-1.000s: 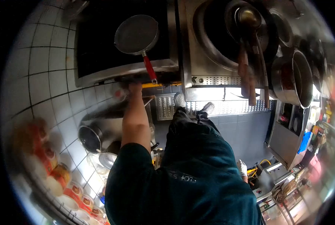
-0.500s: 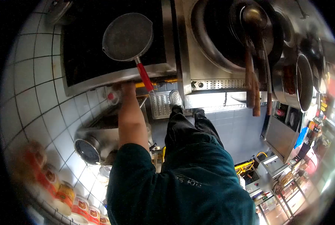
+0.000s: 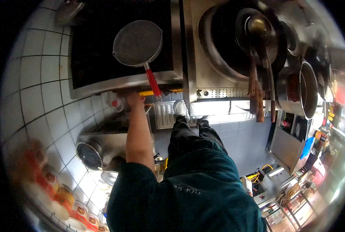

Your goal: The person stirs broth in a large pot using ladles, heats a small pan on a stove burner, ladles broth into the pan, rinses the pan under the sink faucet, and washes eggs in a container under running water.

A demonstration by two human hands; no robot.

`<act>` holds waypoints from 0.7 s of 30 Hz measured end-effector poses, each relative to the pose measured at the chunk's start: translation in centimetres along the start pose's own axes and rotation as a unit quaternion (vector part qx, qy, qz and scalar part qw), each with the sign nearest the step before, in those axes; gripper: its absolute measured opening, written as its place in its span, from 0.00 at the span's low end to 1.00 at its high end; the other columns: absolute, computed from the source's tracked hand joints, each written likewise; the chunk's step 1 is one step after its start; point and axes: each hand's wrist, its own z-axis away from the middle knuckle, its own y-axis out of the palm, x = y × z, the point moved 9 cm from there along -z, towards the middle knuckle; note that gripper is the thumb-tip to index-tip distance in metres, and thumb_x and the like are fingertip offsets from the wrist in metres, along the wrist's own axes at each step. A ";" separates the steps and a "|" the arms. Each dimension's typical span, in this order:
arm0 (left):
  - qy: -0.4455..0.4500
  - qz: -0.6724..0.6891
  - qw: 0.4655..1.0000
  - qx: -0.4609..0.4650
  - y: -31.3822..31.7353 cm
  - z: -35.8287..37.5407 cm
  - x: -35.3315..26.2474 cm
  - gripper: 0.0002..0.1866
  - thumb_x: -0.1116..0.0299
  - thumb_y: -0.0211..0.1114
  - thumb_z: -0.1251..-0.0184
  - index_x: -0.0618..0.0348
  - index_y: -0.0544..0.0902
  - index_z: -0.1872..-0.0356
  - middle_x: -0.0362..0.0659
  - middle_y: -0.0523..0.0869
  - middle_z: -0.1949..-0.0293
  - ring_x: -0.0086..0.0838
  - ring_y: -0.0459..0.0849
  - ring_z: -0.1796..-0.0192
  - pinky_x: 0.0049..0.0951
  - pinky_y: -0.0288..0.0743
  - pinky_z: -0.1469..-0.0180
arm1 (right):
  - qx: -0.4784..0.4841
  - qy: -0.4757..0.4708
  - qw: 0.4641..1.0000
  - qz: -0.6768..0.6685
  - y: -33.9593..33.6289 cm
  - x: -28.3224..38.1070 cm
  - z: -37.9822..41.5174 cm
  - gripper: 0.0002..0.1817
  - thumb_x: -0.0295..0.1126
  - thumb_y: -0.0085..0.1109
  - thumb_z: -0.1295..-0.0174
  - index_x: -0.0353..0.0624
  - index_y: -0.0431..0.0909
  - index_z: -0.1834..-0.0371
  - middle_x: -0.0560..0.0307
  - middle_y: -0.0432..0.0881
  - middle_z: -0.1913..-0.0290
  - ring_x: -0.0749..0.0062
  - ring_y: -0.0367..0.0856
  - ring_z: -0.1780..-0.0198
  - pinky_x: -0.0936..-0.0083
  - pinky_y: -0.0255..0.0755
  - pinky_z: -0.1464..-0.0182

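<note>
Green shirt [image 3: 188,197] nearest, the partly hidden right hand [image 3: 247,185] beside it; then the left hand [image 3: 135,99] at the edge of the cooktop [image 3: 93,50]; I cannot tell either grip. Beyond, 1 red-handled pan [image 3: 137,43] sits on the cooktop; rightward, 1 wok [image 3: 220,50] holds a ladle [image 3: 259,26].

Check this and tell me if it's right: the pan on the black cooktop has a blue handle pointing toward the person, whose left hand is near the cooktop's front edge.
Wrong on the colour: the handle is red, not blue, as the head view shows. The pan is on the black cooktop, its handle pointing toward the person, whose left hand is near the cooktop's front edge.
</note>
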 end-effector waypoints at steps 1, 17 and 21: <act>0.003 0.043 0.999 0.006 -0.5 2.4 0.2 0.18 0.52 0.55 0.22 0.53 0.82 0.48 0.42 0.78 0.67 0.32 0.81 0.65 0.40 0.80 0.60 | 0.015 -0.023 0.999 0.025 0.9 0.8 0.2 0.14 0.42 0.60 0.27 0.42 0.81 0.53 0.57 0.83 0.61 0.68 0.83 0.64 0.67 0.77 0.65; 0.086 -0.093 0.967 0.223 9.9 24.6 -10.2 0.08 0.67 0.64 0.29 0.60 0.77 0.61 0.41 0.77 0.77 0.28 0.76 0.80 0.34 0.74 0.79 | 0.103 -0.035 0.994 -0.011 10.6 3.8 -9.3 0.24 0.46 0.68 0.31 0.43 0.77 0.40 0.51 0.85 0.55 0.57 0.86 0.59 0.58 0.81 0.61; 0.107 -0.113 0.971 0.181 9.9 24.8 -10.6 0.09 0.66 0.65 0.30 0.59 0.77 0.63 0.41 0.76 0.79 0.29 0.75 0.81 0.35 0.72 0.81 | 0.161 -0.102 0.980 0.058 10.4 3.9 -12.6 0.28 0.47 0.67 0.31 0.41 0.75 0.36 0.47 0.85 0.50 0.53 0.87 0.54 0.54 0.82 0.57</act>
